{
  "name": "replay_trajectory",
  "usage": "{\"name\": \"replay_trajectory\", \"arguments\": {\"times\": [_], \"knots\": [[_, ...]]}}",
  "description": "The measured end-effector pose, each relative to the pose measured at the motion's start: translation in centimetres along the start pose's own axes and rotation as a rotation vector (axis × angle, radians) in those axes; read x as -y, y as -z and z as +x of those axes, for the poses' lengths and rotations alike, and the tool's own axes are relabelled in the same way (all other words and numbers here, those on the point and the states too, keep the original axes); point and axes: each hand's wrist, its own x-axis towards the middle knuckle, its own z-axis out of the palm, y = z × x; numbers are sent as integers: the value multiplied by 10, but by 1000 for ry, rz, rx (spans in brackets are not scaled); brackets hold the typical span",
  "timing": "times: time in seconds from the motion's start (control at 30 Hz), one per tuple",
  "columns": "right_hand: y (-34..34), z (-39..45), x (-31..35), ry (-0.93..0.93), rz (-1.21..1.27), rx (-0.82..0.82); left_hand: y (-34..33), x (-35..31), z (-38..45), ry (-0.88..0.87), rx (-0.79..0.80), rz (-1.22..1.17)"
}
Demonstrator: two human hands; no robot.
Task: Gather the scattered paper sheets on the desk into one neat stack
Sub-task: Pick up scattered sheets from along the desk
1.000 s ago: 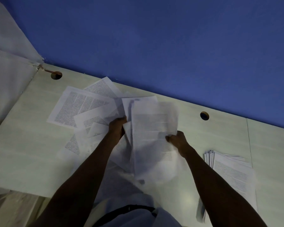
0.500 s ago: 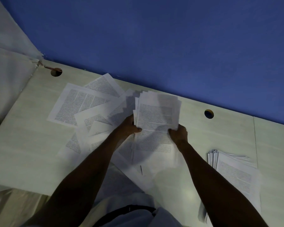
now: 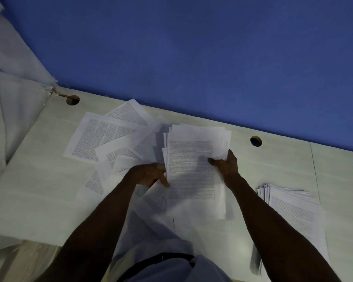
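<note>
Hands: our left hand (image 3: 149,174) and right hand (image 3: 227,164) pinch the side edges of a bundle of white printed paper sheets (image 3: 194,171); loose printed sheets (image 3: 102,139) left, finished white paper stack (image 3: 293,216) right, bare pale wooden desk (image 3: 35,190) at both ends.

Pale surface (image 3: 39,200) | scattered printed sheets (image 3: 102,139) toward its far-left corner | separate paper stack (image 3: 293,212) near its right edge | two round holes along its far edge

Printed sheets (image 3: 110,137) lie fanned and overlapping at left. A rough bundle (image 3: 194,169) sits centre, edges uneven. A squarer stack (image 3: 293,212) lies right.
</note>
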Motion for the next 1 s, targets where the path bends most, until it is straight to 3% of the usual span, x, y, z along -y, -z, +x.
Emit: {"name": "replay_trajectory", "arguments": {"times": [0.07, 0.17, 0.27, 0.37, 0.5, 0.77, 0.83, 0.93, 1.0], "knots": [[2, -8, -5, -52, 71, -97, -8, 14, -5, 83, 56, 65], [13, -18, -21, -144, 104, -220, -15, 29, -11, 22, -30, 6], [22, -32, -38, -184, 74, -235, -12, 37, -12, -56, -171, -250], [23, -49, -48, -195, 66, -226, -21, 34, -13, -38, -209, -434], [8, -66, -63, -165, 32, -225, -44, 24, -12, 16, -139, -316], [11, -78, -76, -145, 84, -158, -49, 0, -13, -249, -70, -161], [26, -79, -65, -141, 172, -49, -39, -4, -21, -282, -3, -163], [37, -81, -43, -127, 312, 400, -28, -12, -32, -306, 57, -161], [38, -79, -26, -81, 277, 577, -25, -18, -37, -286, 75, -93]]}}
